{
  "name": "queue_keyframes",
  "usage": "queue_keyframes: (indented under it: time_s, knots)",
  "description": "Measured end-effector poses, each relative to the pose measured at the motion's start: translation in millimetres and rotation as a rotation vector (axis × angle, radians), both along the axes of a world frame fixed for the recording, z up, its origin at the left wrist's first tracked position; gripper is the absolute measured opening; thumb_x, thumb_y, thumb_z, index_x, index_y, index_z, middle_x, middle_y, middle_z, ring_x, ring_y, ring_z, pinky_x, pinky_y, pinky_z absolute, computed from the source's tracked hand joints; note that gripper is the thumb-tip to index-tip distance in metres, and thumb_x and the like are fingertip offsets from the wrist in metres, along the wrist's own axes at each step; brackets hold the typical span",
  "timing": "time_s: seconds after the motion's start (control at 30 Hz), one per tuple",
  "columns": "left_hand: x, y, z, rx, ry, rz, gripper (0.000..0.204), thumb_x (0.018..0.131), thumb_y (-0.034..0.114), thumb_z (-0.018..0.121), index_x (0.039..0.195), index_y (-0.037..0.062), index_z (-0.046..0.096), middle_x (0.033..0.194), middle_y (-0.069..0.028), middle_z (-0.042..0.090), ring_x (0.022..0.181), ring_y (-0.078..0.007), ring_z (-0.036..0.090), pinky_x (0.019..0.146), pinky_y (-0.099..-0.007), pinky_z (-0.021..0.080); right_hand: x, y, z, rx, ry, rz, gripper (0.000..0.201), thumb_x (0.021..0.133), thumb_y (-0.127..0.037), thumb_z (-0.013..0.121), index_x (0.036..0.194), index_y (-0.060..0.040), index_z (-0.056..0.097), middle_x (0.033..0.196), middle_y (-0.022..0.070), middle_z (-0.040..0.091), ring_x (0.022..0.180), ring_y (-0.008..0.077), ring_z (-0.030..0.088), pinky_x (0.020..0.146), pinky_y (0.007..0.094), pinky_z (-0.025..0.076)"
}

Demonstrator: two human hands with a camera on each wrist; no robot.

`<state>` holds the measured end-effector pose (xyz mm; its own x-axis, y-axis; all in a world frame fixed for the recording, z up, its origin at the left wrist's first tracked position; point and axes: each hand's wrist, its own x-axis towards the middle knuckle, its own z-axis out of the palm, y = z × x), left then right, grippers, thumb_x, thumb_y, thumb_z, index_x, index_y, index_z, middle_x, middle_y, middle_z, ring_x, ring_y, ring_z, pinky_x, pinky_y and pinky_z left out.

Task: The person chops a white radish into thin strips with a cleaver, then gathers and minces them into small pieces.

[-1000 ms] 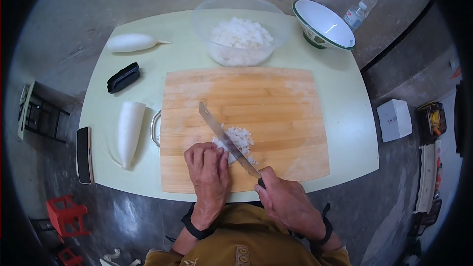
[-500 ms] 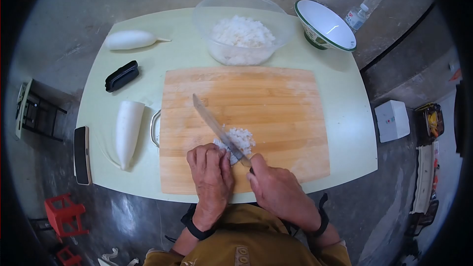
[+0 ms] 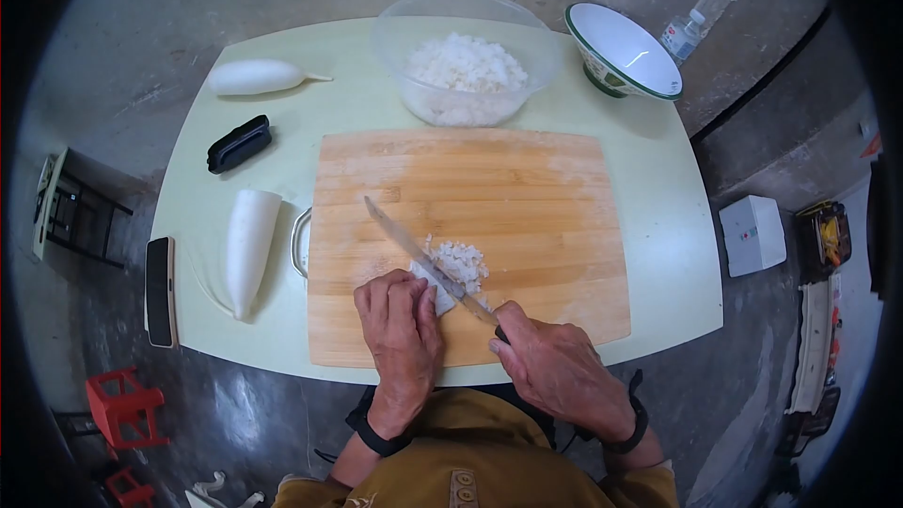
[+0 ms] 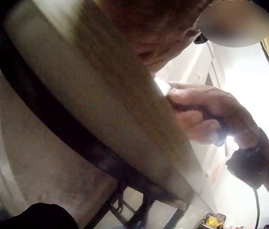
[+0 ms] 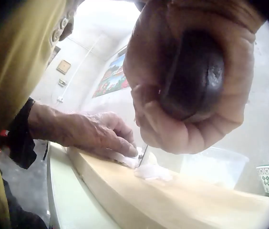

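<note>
Right hand wrapped snug round knife. Left hand bunched up, fingers curled onto white piece, toward cutting board's near edge. Chopped bits by blade. Big clear tub past board's far edge, bowl at table's far right corner.

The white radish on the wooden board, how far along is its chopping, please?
Apparently done: the white bits heaped in the clear plastic bowl.
In hand: the left hand steadies a white radish piece by the steel knife in the right hand, beside a small chopped pile.
Probably left: that piece, the large flat-ended radish and the round-ended radish.
</note>
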<state>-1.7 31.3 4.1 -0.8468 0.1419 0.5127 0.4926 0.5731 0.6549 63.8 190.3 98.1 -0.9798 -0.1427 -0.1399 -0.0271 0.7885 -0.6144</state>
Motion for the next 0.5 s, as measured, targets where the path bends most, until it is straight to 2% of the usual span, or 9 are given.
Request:
queue_keyframes:
  time_s: [0.33,0.4,0.5]
  knots:
    - [-2,0,3,-0.028,-0.002,-0.025,0.02,0.079,-0.008,0.066,0.095,0.0,0.059,0.101,-0.016,0.06,0.093,-0.0343,0.052,0.084,-0.0425,0.043,-15,4,-5,0.029,-0.032,0.106,0.016,0.095,-0.012,0.055,0.101,-0.0036,0.042,0.069,0.0164,0.061,0.061,0.0403,0.061,0.052,0.0503,0.045]
    - [-2,1,2,-0.03,0.006,-0.023,0.02,0.078,-0.008,0.066,0.095,0.0003,0.058,0.101,-0.0157,0.06,0.093,-0.0342,0.052,0.084,-0.0427,0.043,-19,1,-9,-0.074,0.004,0.064,0.016,0.096,-0.011,0.055,0.103,-0.0024,0.043,0.07,0.0208,0.057,0.065,0.0445,0.057,0.056,0.0508,0.042]
    - [-1,0,-1,-0.032,0.004,-0.016,0.021,0.079,-0.008,0.066,0.097,0.0002,0.058,0.101,-0.0158,0.06,0.094,-0.0344,0.052,0.084,-0.0428,0.043,-19,-3,-14,-0.061,0.039,0.002,0.017,0.095,-0.01,0.055,0.104,-0.0022,0.043,0.07,0.0189,0.059,0.065,0.0412,0.06,0.056,0.0501,0.044]
